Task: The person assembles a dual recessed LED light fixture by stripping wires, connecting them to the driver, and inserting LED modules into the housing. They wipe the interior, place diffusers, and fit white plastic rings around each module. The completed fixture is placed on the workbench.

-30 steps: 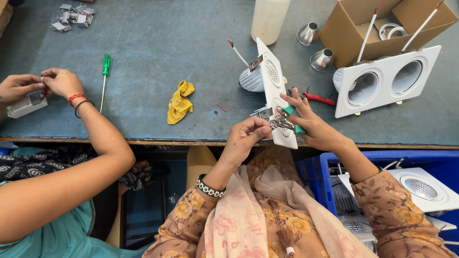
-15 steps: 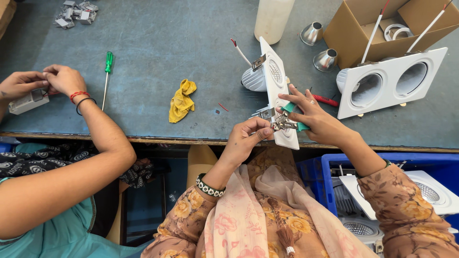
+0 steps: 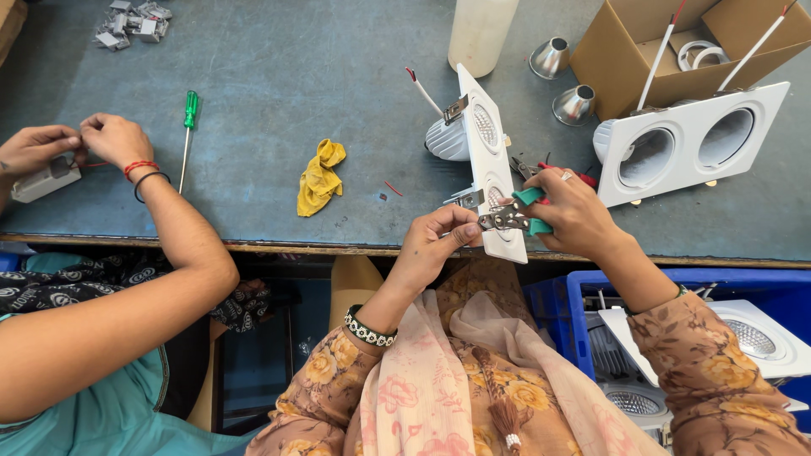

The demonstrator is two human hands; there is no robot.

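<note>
Head view: left hand (image 3: 439,241) pinches fixture (image 3: 490,165) clip, right hand (image 3: 574,211) clamps pliers (image 3: 515,218) on it; finished twin fixture (image 3: 693,143) beside, more below.

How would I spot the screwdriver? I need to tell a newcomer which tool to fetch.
Start at the blue-grey worktable and look to its left half, beside the co-worker's hand. The screwdriver lies there, pointing toward the table's near edge, left of the crumpled yellow cloth. Its clear green handle and thin steel shaft set it apart.
</note>
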